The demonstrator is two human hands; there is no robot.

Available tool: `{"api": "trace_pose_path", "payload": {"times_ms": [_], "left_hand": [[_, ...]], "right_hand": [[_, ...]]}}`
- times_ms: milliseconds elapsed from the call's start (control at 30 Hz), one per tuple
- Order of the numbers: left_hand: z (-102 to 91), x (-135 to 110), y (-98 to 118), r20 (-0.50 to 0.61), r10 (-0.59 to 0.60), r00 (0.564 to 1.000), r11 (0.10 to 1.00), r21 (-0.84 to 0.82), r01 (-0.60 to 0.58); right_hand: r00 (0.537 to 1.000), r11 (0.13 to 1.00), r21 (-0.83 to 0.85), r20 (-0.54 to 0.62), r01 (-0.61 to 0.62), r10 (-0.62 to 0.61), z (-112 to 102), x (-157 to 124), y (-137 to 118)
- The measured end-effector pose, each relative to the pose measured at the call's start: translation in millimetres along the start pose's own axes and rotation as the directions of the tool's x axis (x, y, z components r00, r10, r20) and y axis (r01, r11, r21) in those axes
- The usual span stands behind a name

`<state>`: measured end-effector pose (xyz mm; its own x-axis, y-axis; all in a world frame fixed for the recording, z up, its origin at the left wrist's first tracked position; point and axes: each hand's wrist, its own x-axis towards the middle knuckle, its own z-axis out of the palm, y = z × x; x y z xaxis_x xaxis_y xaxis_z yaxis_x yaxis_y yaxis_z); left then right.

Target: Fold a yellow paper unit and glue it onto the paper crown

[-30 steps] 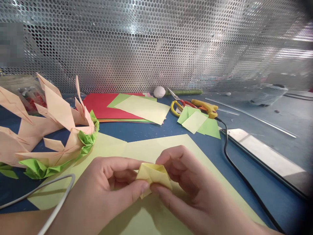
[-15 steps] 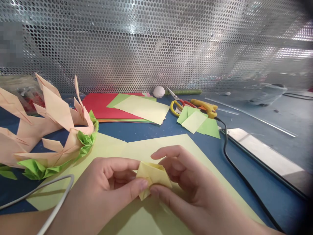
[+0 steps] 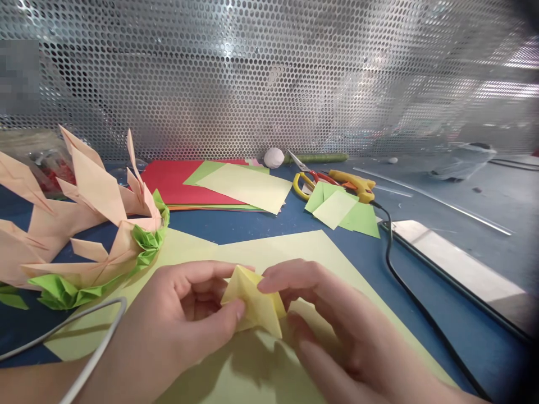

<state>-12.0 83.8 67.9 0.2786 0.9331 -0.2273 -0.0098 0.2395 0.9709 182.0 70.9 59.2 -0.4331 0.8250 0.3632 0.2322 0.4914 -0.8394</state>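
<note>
- Head view: a white cable (image 3: 119, 318) crosses your left forearm, the nearest likely snag.
- Your left hand (image 3: 185, 314) pinches the folded yellow paper (image 3: 252, 306) between thumb and fingers; your right hand (image 3: 332, 314) is partly open, index fingertip on its upper right edge, thumb apart.
- The folded yellow paper, above the large yellow sheet (image 3: 311, 249), should prove light, springy and easily crushed; grip lightly at layered creases, sparing the points.
- The pink paper construction (image 3: 99, 182) probably limits your leftward reach; the black cord (image 3: 388, 249) trails at right.
- Farther: paper squares (image 3: 334, 210), scissors (image 3: 300, 163), yellow glue gun (image 3: 357, 184).
- Farthest: a perforated panel (image 3: 252, 84).
</note>
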Motion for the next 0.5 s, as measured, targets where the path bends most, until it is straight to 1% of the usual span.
{"api": "trace_pose_path", "payload": {"times_ms": [67,167,233,300,400,500], "left_hand": [[-0.4,-0.3,-0.3,-0.003,0.014,1.000,1.000,0.013,-0.014],[-1.1,-0.1,-2.3,0.027,0.043,0.999,0.999,0.018,-0.043],[-2.0,0.5,-3.8,0.053,0.045,0.998,0.999,0.011,-0.045],[-3.1,1.5,-4.9,0.069,0.052,0.996,0.999,0.006,-0.053],[-4.5,2.5,-5.8,0.133,0.065,0.989,0.998,0.007,-0.066],[-4.9,2.0,-5.7,0.143,0.043,0.989,0.997,0.050,-0.050]], "right_hand": [[0.999,0.998,-0.049,-0.007,0.032,-0.032,-1.9,0.2,-0.4],[0.994,0.985,-0.140,-0.016,0.104,-0.108,-4.8,1.4,-1.4],[0.988,0.968,-0.195,0.015,0.155,-0.155,-7.1,2.2,-2.5],[0.982,0.958,-0.213,0.052,0.190,-0.183,-9.2,2.6,-3.8],[0.985,0.959,-0.228,0.043,0.170,-0.164,-10.6,2.6,-4.6],[0.993,0.962,-0.245,0.019,0.117,-0.116,-9.9,2.3,-3.4]]}}
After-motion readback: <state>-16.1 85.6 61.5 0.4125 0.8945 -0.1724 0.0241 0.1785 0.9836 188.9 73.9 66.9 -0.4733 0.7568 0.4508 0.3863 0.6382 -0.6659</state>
